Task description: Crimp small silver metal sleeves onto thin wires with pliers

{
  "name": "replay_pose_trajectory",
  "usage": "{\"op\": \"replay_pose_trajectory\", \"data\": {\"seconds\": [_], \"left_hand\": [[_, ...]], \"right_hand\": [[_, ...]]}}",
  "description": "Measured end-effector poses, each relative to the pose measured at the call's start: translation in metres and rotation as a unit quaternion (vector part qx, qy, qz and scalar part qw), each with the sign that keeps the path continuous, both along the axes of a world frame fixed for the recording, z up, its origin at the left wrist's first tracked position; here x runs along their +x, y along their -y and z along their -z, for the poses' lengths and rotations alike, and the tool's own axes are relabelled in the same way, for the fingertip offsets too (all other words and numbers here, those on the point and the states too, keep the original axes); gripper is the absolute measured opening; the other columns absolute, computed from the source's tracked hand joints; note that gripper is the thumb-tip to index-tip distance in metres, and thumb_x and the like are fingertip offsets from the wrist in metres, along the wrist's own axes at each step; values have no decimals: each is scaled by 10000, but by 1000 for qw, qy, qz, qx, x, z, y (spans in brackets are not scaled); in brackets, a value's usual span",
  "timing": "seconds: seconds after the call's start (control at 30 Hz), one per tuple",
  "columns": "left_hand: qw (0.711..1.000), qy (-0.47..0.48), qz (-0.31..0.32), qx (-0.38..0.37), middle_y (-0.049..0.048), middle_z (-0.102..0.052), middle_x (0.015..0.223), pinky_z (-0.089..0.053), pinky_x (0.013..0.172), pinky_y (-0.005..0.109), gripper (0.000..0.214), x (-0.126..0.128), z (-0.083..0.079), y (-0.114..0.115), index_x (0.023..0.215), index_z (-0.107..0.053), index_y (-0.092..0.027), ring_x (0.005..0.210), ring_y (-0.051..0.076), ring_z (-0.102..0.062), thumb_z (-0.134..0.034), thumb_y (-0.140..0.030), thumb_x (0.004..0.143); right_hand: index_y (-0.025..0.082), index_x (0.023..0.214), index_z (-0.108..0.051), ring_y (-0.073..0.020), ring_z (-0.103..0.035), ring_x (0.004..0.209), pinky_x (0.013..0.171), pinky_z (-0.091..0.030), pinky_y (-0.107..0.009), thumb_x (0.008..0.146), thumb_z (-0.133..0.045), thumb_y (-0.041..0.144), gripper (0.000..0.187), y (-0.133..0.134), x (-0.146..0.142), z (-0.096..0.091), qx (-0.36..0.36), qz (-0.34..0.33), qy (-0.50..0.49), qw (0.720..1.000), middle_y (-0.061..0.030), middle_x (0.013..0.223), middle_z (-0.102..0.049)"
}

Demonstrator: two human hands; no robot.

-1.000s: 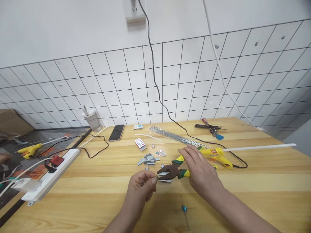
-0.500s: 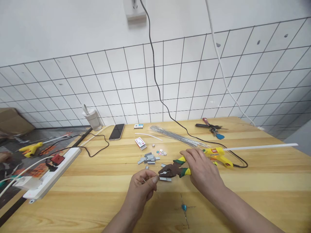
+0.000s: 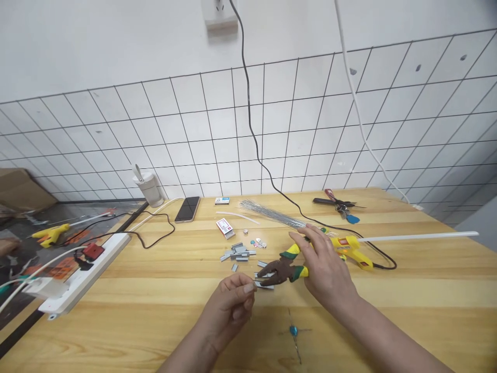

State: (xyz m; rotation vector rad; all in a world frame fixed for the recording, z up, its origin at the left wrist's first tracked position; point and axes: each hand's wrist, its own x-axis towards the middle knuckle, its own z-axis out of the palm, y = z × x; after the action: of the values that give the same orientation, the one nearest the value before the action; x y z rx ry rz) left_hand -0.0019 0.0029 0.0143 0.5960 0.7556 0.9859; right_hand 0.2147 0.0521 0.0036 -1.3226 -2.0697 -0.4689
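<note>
Rusty-jawed pliers (image 3: 283, 270) with yellow and green handles are gripped in my right hand (image 3: 326, 264). Their jaws point left, parted, right beside my left fingertips. My left hand (image 3: 235, 298) pinches a thin piece of wire, mostly hidden by the fingers; a short end shows near the jaws. Behind the jaws lie grey staple strips (image 3: 265, 285). Below, on the wooden table (image 3: 135, 321), sits a blue gem (image 3: 294, 330) with thin wires radiating from it in a cross.
Staple strips (image 3: 238, 253), small charms (image 3: 259, 243), a staple box (image 3: 225, 228) and a wire bundle (image 3: 272, 211) lie beyond my hands. A yellow glue gun (image 3: 351, 244) with a long white stick is at right. Left are a phone (image 3: 187, 209) and a power strip (image 3: 89, 274).
The plier jaws have opened wider, and my right fingers have loosened and lifted on the handles. My left hand stays nearly in place, turned slightly.
</note>
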Motion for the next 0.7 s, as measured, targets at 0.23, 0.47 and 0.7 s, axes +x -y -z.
{"op": "replay_pose_trajectory", "data": {"seconds": [0.23,0.47,0.7], "left_hand": [[1000,14,23,3,-55,-469,409,-90,303,128,217,0,5,0,607,-533,-132,289,-18,-196,-719,-244,614],[993,79,58,-58,-49,-472,442,-107,283,91,189,-3,8,0,608,-521,-133,306,-25,-198,-708,-160,616],[982,143,75,-97,-46,-464,462,-122,273,70,183,-5,10,0,593,-510,-119,314,-29,-215,-688,-102,629]], "right_hand": [[186,1207,-445,-282,-336,1234,855,-458,-441,568,-330,-71,699,-1,1,-2,32,-16,11,999,-128,1197,-469],[196,1212,-421,-285,-335,1241,857,-461,-441,642,-322,-76,640,-1,0,-5,101,-11,8,995,-135,1202,-462],[205,1221,-430,-287,-333,1249,892,-440,-450,696,-348,-62,595,-2,0,-4,122,-18,-9,992,-132,1214,-458]]}}
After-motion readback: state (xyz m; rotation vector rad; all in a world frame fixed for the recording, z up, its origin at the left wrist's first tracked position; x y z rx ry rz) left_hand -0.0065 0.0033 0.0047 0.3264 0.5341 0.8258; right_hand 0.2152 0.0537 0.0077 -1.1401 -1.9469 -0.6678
